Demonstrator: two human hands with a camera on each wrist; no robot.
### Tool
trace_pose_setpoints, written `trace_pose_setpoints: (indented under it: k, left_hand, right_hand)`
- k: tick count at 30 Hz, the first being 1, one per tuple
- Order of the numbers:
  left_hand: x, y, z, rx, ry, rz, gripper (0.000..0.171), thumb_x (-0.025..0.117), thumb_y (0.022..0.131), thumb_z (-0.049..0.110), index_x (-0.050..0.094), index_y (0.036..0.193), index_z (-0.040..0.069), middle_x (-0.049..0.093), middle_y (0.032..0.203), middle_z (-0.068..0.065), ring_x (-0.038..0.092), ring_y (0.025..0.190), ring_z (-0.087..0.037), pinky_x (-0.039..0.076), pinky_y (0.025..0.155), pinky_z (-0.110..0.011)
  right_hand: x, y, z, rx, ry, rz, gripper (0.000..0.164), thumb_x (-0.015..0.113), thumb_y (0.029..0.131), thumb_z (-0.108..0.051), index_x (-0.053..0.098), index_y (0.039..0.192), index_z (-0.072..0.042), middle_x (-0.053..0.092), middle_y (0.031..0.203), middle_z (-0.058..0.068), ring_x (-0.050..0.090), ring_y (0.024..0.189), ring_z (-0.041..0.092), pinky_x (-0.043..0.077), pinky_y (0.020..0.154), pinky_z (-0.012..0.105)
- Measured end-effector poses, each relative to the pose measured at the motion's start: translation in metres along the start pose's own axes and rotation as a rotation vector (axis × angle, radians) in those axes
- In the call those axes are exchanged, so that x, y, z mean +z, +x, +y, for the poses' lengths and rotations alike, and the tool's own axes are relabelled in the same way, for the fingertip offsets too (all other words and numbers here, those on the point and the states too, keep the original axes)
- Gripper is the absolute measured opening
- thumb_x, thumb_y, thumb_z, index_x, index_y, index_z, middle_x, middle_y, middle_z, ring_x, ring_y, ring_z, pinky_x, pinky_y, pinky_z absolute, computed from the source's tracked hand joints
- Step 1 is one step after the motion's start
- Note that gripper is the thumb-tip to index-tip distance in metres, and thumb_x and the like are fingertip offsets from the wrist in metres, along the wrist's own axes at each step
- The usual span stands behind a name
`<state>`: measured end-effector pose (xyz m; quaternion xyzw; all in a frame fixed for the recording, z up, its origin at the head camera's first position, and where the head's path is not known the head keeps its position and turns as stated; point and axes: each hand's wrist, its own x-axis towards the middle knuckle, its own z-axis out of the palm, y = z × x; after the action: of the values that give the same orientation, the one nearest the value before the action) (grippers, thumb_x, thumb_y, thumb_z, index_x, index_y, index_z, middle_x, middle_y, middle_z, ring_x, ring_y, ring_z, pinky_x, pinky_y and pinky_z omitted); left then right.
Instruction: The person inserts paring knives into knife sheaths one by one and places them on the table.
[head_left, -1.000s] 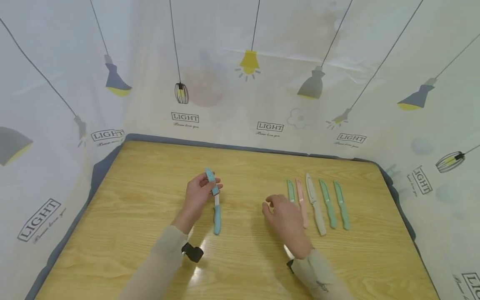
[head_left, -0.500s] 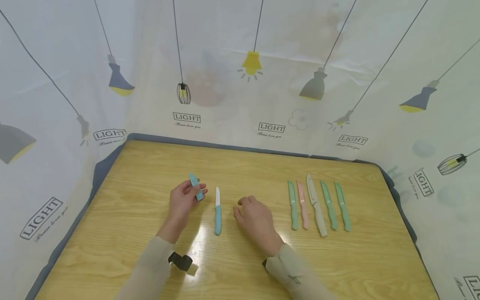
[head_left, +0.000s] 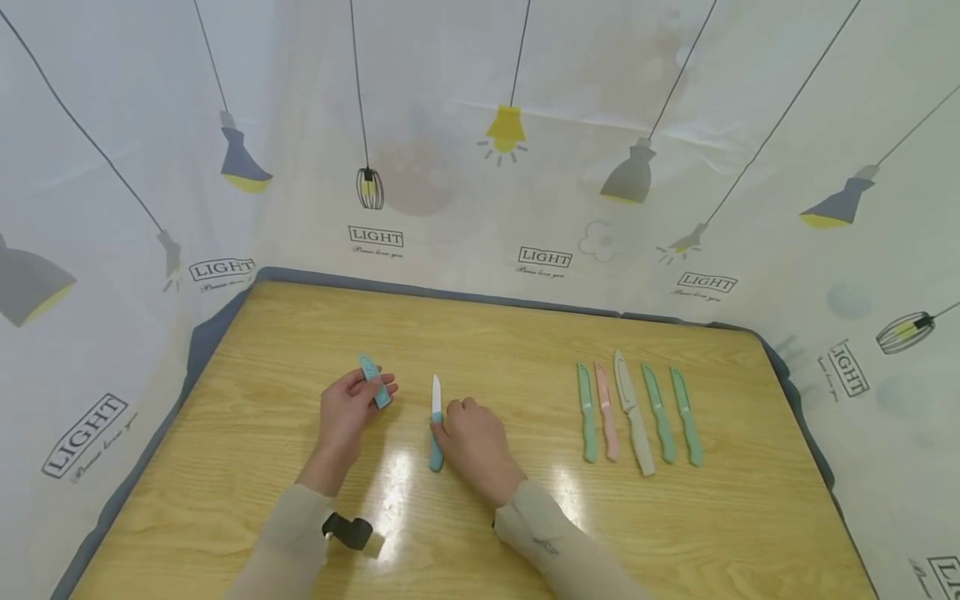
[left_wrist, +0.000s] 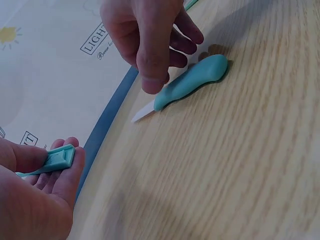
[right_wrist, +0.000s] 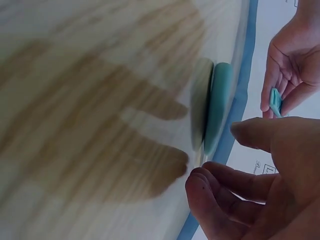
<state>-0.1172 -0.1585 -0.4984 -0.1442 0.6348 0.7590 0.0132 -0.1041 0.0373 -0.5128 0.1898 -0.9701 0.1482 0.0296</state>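
My left hand (head_left: pixel 341 417) pinches a light blue knife sheath (head_left: pixel 368 367) between thumb and fingers, raised over the left part of the table; its end also shows in the left wrist view. A small knife with a blue handle (head_left: pixel 436 456) and a bare white blade (head_left: pixel 437 393) lies on the table, tip pointing away from me. Just right of its handle is my right hand (head_left: pixel 474 440), thumb and fingers parted. In the right wrist view a gap separates these fingertips from the handle (right_wrist: pixel 218 107).
To the right lies a row of sheathed knives: a green one (head_left: pixel 587 421), a pink one (head_left: pixel 607 417), a larger cream one (head_left: pixel 634 421) and two more green knives (head_left: pixel 658 417). A curtain printed with lamps (head_left: pixel 465 217) rises behind the wooden table (head_left: pixel 510 333).
The left hand has drawn the sheath off the blue knife and carried it left. The right hand has come left from beside the knife row to the blue handle.
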Motion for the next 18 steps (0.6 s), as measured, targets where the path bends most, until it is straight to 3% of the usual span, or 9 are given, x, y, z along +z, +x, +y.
trace_pose_setpoints:
  k: [6, 12, 18]
  left_hand:
    - [-0.003, -0.001, -0.002, 0.005, 0.013, 0.003, 0.043, 0.052, 0.099, 0.010, 0.045, 0.135, -0.013, 0.058, 0.124, -0.029, 0.065, 0.104, -0.027, 0.054, 0.086, -0.031]
    - [-0.004, -0.001, -0.002, -0.019, -0.002, 0.014, 0.042, 0.052, 0.100, 0.011, 0.045, 0.135, -0.012, 0.057, 0.126, -0.029, 0.064, 0.106, -0.028, 0.054, 0.087, -0.031]
    - [-0.002, 0.000, -0.001, -0.029, -0.006, 0.017, 0.043, 0.052, 0.100, 0.011, 0.045, 0.135, -0.012, 0.057, 0.126, -0.029, 0.064, 0.107, -0.029, 0.053, 0.087, -0.032]
  right_hand:
    - [0.001, 0.005, -0.004, 0.053, -0.005, -0.071, 0.036, 0.060, 0.094, -0.036, 0.051, 0.067, -0.012, 0.045, 0.063, -0.001, 0.043, 0.053, 0.012, 0.037, 0.041, 0.022]
    - [0.000, 0.010, -0.007, 0.078, 0.000, -0.113, 0.035, 0.063, 0.092, -0.034, 0.055, 0.068, -0.010, 0.047, 0.062, -0.002, 0.045, 0.053, 0.011, 0.038, 0.041, 0.020]
    - [0.000, 0.012, -0.006, 0.070, -0.037, -0.080, 0.026, 0.066, 0.088, -0.024, 0.060, 0.070, -0.007, 0.048, 0.059, -0.001, 0.045, 0.050, 0.010, 0.039, 0.038, 0.022]
